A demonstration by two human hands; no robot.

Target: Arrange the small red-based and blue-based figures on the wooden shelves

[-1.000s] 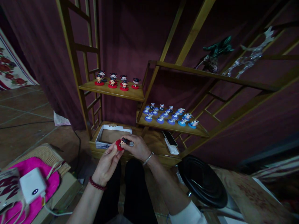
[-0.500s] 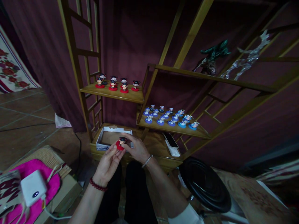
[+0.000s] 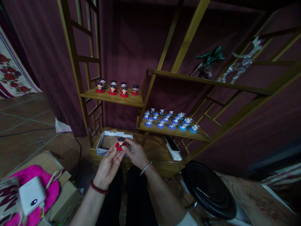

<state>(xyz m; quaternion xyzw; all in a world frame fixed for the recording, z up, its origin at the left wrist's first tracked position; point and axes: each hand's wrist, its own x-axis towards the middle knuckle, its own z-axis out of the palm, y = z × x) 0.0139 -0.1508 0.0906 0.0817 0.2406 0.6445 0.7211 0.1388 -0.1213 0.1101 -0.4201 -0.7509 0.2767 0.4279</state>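
Between both hands I hold a small black-haired figurine (image 3: 120,142) on a red base, upright in front of the white box. My left hand (image 3: 108,166) grips the base from the left, thumb on top. My right hand (image 3: 136,154) closes on its right side with thumb and fingers. Behind them, an open white cardboard box (image 3: 103,140) sits on the low wooden ledge. Up on the left shelf (image 3: 113,98) stand several similar figurines (image 3: 124,91) on red bases, in two rows.
On the lower right shelf (image 3: 174,132) stand several purple and blue figurines (image 3: 172,124). A phone (image 3: 172,144) rests on the ledge. Above are a green ornament (image 3: 209,62) and a clear deer figure (image 3: 242,62). A black-lidded bin (image 3: 207,188) is at right; a white power bank (image 3: 32,195) lies left.
The figurine has turned slightly to face me more directly and shifted a little left. My right hand has moved slightly left with it. The view has tilted up a little.
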